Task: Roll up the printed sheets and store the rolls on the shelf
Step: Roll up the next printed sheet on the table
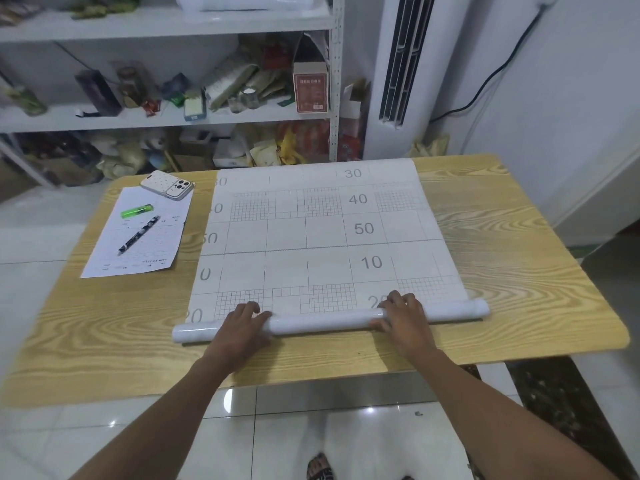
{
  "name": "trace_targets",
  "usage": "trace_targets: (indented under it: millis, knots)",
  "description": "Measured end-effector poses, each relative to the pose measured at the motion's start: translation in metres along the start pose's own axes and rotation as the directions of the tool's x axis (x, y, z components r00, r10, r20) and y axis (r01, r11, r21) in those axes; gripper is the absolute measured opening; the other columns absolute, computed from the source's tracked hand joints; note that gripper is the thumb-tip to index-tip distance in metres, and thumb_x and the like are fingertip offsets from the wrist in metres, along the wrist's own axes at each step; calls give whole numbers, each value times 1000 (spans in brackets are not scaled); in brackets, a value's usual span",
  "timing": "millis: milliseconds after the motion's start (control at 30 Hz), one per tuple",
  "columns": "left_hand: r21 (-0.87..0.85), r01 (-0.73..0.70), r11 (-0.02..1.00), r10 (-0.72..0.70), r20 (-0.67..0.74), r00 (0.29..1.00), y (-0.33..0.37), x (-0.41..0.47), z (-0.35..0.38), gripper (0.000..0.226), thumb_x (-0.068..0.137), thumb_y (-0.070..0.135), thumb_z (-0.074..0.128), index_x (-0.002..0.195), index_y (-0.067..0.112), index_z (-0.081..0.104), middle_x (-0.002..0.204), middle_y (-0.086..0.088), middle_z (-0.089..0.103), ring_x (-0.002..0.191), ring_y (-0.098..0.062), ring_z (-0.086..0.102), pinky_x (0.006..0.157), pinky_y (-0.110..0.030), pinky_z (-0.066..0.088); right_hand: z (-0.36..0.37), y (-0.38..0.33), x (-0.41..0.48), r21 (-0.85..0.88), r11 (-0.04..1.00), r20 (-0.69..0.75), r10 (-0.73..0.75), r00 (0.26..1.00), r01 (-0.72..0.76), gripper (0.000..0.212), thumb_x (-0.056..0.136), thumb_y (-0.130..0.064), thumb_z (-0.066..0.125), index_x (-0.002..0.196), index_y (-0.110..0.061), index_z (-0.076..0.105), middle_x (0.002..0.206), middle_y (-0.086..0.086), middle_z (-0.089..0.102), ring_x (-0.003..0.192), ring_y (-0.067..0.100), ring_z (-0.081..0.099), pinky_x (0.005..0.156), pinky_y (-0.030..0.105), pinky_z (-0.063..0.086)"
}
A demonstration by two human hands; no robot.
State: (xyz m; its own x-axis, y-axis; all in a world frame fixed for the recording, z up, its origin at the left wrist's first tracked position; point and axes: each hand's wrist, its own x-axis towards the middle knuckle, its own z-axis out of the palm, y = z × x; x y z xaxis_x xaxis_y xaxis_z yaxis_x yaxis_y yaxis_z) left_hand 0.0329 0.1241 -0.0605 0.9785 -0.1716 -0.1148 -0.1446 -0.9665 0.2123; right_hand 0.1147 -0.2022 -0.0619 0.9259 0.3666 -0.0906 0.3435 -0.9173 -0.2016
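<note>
A large white printed sheet with grid squares and grey numbers lies flat on the wooden table. Its near end is wound into a roll running left to right close to the table's front edge. My left hand rests over the roll's left part, fingers curled on top of it. My right hand grips the roll's right part the same way. Behind the table stands a white metal shelf; white rolls lie on its top board.
On the table's left lie a printed form, a green lighter, a dark pen and a phone. The shelf boards are crowded with boxes, jars and bags. A tall white air conditioner stands right of the shelf.
</note>
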Motion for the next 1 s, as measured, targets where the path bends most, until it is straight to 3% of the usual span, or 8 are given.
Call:
trace_targets:
  millis: [167, 267, 367, 533, 667, 800, 867, 1000]
  knots:
    - [27, -6, 1000, 7, -26, 1000, 2, 3, 1, 68, 48, 29, 89, 105, 17, 53, 84, -6, 55, 77, -19, 44, 55, -34, 48, -2, -5, -3, 12, 1000, -32, 19, 999, -19, 42, 74, -41, 73, 108, -20, 61, 97, 3, 60, 86, 30, 54, 79, 41, 45]
    - [53, 6, 999, -6, 8, 1000, 2, 5, -1, 68, 56, 28, 86, 114, 14, 54, 91, -7, 59, 83, -25, 55, 65, -37, 49, 0, -7, -7, 25, 1000, -67, 18, 998, -17, 41, 65, -36, 81, 98, -19, 63, 84, 2, 61, 73, 29, 56, 68, 41, 49]
    - [5, 47, 999, -47, 38, 998, 5, 8, -4, 53, 77, 26, 70, 123, 11, 50, 111, -7, 57, 103, -28, 51, 86, -37, 39, 3, -5, -8, 71, 997, -88, 15, 996, -9, 33, 71, -34, 77, 96, -18, 63, 89, 2, 62, 79, 31, 55, 73, 43, 49]
    - [10, 53, 999, -53, 66, 996, 8, 10, -7, 33, 91, 30, 51, 120, 15, 49, 114, -3, 56, 104, -22, 47, 88, -31, 30, 4, -2, -10, 97, 995, -61, 32, 998, -26, 48, 70, -51, 72, 103, -17, 63, 107, 2, 58, 98, 31, 50, 90, 43, 41]
    - [23, 42, 999, -44, 78, 996, 9, 8, -6, 29, 93, 26, 48, 120, 15, 50, 114, -2, 55, 107, -23, 46, 91, -33, 31, 1, -4, -9, 87, 994, -36, 70, 997, -66, 49, 66, -46, 77, 104, -18, 65, 110, 5, 56, 101, 30, 48, 93, 41, 36]
    - [63, -23, 998, 23, 7, 1000, 3, 5, -2, 25, 76, 18, 73, 99, 15, 63, 94, -7, 58, 83, -29, 55, 69, -38, 48, 0, -5, -6, 54, 997, -15, 57, 998, -56, 47, 69, -43, 75, 106, -16, 66, 105, 4, 58, 98, 29, 49, 89, 39, 38]
    - [74, -10, 997, 10, -5, 1000, 2, 4, -2, 21, 79, 25, 69, 98, 15, 65, 90, -6, 56, 79, -26, 54, 64, -37, 48, 1, -4, -6, 20, 999, -22, 37, 999, -36, 47, 68, -41, 76, 106, -15, 66, 100, 4, 61, 91, 28, 54, 83, 39, 43]
    - [35, 31, 999, -35, 111, 993, 3, 5, -6, 57, 82, 55, 40, 120, 15, 54, 106, -8, 53, 96, -27, 47, 80, -37, 41, -1, -6, -6, 47, 998, -29, 32, 999, -31, 44, 72, -40, 73, 106, -15, 60, 99, 1, 61, 92, 26, 52, 84, 36, 41]
